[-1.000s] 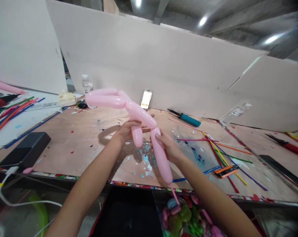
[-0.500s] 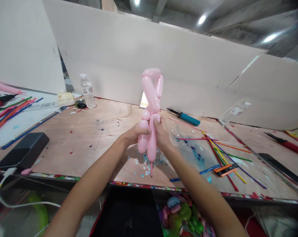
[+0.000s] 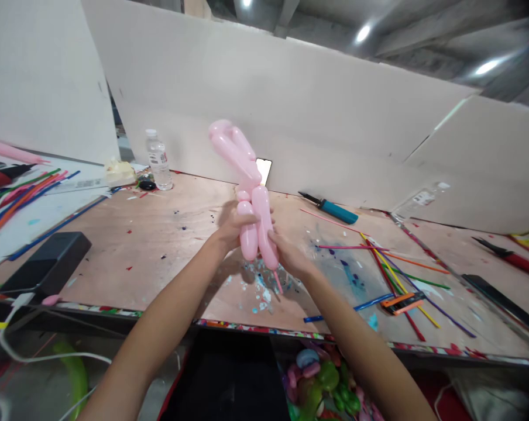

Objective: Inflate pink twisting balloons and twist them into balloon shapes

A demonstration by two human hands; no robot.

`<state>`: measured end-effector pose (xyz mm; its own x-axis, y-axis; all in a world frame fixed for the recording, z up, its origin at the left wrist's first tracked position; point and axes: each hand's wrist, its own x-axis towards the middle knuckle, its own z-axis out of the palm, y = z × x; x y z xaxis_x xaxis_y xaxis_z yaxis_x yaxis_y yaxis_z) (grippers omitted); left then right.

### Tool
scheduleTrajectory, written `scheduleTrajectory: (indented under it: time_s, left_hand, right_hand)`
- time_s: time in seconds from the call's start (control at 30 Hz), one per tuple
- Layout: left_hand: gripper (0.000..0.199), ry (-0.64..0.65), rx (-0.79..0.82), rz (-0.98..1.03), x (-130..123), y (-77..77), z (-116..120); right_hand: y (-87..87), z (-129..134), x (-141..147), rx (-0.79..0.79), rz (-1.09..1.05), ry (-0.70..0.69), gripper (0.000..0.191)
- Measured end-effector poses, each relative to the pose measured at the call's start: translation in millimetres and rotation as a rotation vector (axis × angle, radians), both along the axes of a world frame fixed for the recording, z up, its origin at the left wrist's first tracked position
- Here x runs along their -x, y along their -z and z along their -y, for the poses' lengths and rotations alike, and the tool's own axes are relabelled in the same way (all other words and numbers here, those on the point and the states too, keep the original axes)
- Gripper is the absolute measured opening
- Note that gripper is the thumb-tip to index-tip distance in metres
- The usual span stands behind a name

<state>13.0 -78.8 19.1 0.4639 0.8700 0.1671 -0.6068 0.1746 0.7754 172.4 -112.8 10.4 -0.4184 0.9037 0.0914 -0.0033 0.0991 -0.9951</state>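
Pink twisted balloon (image 3: 234, 156), held up above the middle of a worktable. White panels (image 3: 256, 70) fill the background. The wooden tabletop (image 3: 109, 272) below is speckled with coloured scraps. The balloon's folded loop leans to the upper left; two long segments hang side by side beneath. To the right, limp, uninflated balloons (image 3: 396, 273) lie crossed in several colours. A dark box (image 3: 49, 257) sits at the table's left front. Toward the back are a teal hand pump (image 3: 337, 211), lying down, and an upright clear bottle (image 3: 160, 162). The left hand (image 3: 230, 227) clasps the left segment, thumb across its front; the right hand (image 3: 286, 248) curls around the right segment, some fingers seemingly hidden behind it. A bright-screened phone (image 3: 264, 171) shows partly behind the balloon. Smallest are its round bubble (image 3: 243, 195) and thin tail (image 3: 278, 282).
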Motion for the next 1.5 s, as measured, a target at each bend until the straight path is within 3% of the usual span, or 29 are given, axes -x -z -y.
scheduleTrajectory:
  time_s: [0.1,0.3,0.7,0.97,1.27,1.4,1.5]
  left_hand:
    - [0.043,0.003,-0.001,0.044,8.9,-2.6,-0.3]
    - [0.04,-0.034,-0.024,0.108,10.4,-5.6,2.0]
    - [0.046,-0.022,-0.049,0.039,9.9,-10.0,5.9]
    - [0.048,-0.014,-0.031,0.012,11.4,-7.5,4.3]
    - [0.042,-0.019,-0.044,0.016,12.7,-7.3,3.3]
    - [0.045,0.064,-0.092,-0.003,9.8,-8.7,6.6]
    - [0.045,0.057,-0.088,-0.002,9.7,-8.7,7.1]
  right_hand:
    - [12.2,11.7,-6.4,0.249,-0.067,-0.295,0.052]
    - [15.3,23.0,-9.9,0.42,-0.238,-0.448,0.043]
    - [25.7,29.8,0.1,0.314,-0.241,-0.3,0.046]
    - [32.4,35.9,4.7,0.307,-0.199,-0.127,0.043]
    - [31.5,38.2,-1.7,0.503,-0.222,-0.286,0.055]
    - [33.8,36.7,-0.3,0.519,-0.222,-0.294,0.057]
    - [35.1,35.3,-1.0,0.536,-0.252,-0.256,0.054]
